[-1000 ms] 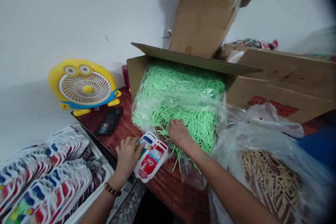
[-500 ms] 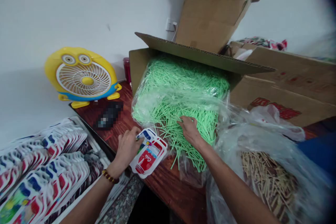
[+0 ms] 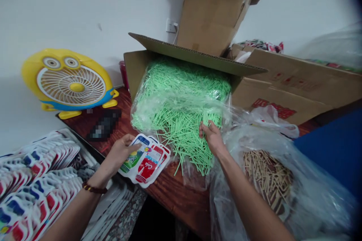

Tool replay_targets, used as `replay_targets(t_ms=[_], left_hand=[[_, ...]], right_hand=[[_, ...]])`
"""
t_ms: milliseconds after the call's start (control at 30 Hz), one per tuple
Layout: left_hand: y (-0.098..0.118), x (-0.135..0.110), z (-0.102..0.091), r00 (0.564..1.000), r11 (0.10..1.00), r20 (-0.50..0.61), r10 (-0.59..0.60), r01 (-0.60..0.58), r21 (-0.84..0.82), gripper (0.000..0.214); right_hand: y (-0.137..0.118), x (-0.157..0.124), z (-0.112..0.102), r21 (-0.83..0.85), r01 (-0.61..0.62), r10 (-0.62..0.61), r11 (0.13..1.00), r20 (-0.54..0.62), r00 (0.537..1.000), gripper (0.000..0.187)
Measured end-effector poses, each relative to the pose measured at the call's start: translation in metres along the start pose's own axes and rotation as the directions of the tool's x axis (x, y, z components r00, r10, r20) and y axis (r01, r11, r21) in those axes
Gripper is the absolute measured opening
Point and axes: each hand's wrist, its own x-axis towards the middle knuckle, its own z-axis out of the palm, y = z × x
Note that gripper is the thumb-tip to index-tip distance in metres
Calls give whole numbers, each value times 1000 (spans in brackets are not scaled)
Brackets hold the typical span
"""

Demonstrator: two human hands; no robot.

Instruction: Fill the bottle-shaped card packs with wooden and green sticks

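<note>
My left hand [image 3: 122,154] is closed on the left edge of a few flat bottle-shaped packets [image 3: 147,169]. They are fanned slightly, with a green print and a red "Cola" print on the front one. Over the right part of a heap of thin green sticks [image 3: 181,128] is my right hand [image 3: 212,135], its fingers curled together; what they pinch, if anything, is hidden among the sticks. The sticks spill from a clear plastic bag inside an open cardboard box [image 3: 135,71] lying on its side on the dark wooden table [image 3: 172,196].
Rows of similar packets [image 3: 42,196] stand at lower left. A yellow cartoon fan [image 3: 73,83] and a blurred dark object [image 3: 104,125] occupy the table's left end. On the right are brown sticks [image 3: 268,177] in a clear bag and another carton [image 3: 296,75].
The view has shifted right. My left hand's packets are fanned wider, showing more of the green print. My right hand has moved rightward over the heap, and its fingers have curled in.
</note>
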Motion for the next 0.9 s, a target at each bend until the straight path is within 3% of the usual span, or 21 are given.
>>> replay_targets(t_ms=[100,167,367,700,833,900], left_hand=[[6,-7,2,992,972,56,-110,119,-200,31],[8,-10,4,989,957,41,-143,149,-250,30],[11,-16,9,991,936,-47,-124,101,-336,28],[17,-43,14,997,896,-52,-58,29,-443,26],[17,-56,22,997,896,19,-73,74,-439,24],[14,-63,26,995,895,55,-84,100,-434,23]], right_hand=[[0,-35,3,34,-46,45,998,20,999,30],[5,-63,7,27,-68,68,997,6,998,26],[33,-126,21,-107,-177,176,978,-21,984,21],[35,-144,17,-163,-170,181,972,54,982,17],[38,-147,17,-106,-174,178,979,30,984,14],[36,-144,16,-2,-199,199,980,6,980,13]])
